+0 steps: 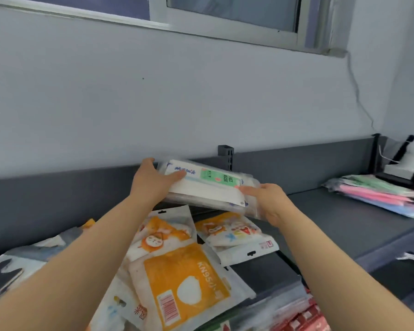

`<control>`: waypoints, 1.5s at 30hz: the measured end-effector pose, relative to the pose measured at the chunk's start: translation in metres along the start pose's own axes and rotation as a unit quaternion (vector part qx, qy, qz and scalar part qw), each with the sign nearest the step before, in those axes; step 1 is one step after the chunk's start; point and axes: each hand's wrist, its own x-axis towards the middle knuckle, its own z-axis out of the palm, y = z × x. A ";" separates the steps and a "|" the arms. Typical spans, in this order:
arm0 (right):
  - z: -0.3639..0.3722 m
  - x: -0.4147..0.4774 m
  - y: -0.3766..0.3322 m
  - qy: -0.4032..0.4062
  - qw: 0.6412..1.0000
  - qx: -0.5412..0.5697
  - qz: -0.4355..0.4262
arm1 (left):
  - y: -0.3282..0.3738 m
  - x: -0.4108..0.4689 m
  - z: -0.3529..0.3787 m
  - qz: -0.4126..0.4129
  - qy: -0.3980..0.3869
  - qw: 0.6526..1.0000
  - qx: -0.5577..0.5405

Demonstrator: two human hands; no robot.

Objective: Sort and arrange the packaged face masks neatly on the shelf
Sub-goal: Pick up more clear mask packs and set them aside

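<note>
A stack of clear-wrapped white face mask packs [208, 187] with a green label hangs above the dark grey shelf [332, 211]. My left hand [153, 181] grips its left end and my right hand [268, 201] grips its right end. Below lie loose packs: an orange KN95 pack [184, 283], an orange cartoon pack [163, 231] and another orange and white pack [234, 235]. Further white and dark packs [22, 266] lie at the left, partly hidden by my left arm.
A pile of pink, green and blue mask packs [380, 195] lies at the right end of the shelf. Red packs [304, 318] sit at the bottom right. A black bracket [225, 155] stands at the shelf's back rail. A white wall rises behind.
</note>
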 end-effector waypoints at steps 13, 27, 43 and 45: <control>-0.298 0.123 0.000 0.148 0.988 -0.038 -0.015 | 0.118 -0.004 0.305 -0.029 -0.177 0.971 -0.158; -0.483 0.278 0.027 0.226 0.969 -0.093 0.021 | 0.144 0.006 0.544 0.020 -0.285 0.958 0.005; -0.449 0.275 0.007 0.143 0.838 -0.499 -0.169 | 0.127 0.002 0.565 -0.039 -0.277 0.951 0.134; -0.433 0.269 0.006 0.116 0.842 -0.497 -0.175 | 0.125 -0.001 0.553 -0.042 -0.270 0.952 0.135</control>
